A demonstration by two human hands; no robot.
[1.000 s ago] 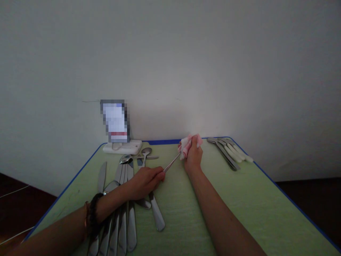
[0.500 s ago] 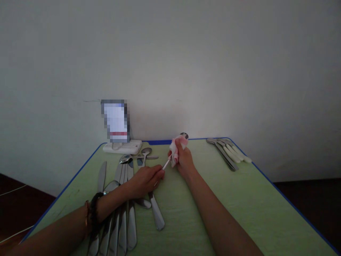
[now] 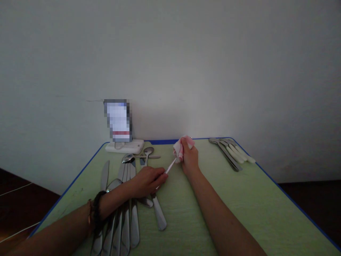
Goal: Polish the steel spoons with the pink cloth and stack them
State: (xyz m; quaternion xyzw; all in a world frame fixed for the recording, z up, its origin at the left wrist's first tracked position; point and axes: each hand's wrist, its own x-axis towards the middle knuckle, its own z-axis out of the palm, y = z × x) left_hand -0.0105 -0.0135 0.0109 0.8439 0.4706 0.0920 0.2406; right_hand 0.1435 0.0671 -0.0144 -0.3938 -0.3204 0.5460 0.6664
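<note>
My left hand [image 3: 149,179] is closed on the handle end of a thin metal spoon [image 3: 171,166] that slants up to the right. My right hand [image 3: 188,158] is closed on a pink and white cloth [image 3: 180,147] wrapped round the spoon's upper end, so the bowl is hidden. Both hands hover just above the green table [image 3: 239,202], near its middle.
Several knives and spoons [image 3: 125,209] lie in a row under my left forearm. A small group of cutlery with pale handles [image 3: 231,152] lies at the far right. A white stand holding a blurred card [image 3: 119,124] sits at the back by the wall.
The cloth slid down the spoon toward my left hand, baring the bowl, then back up over it. My left hand kept its hold.
</note>
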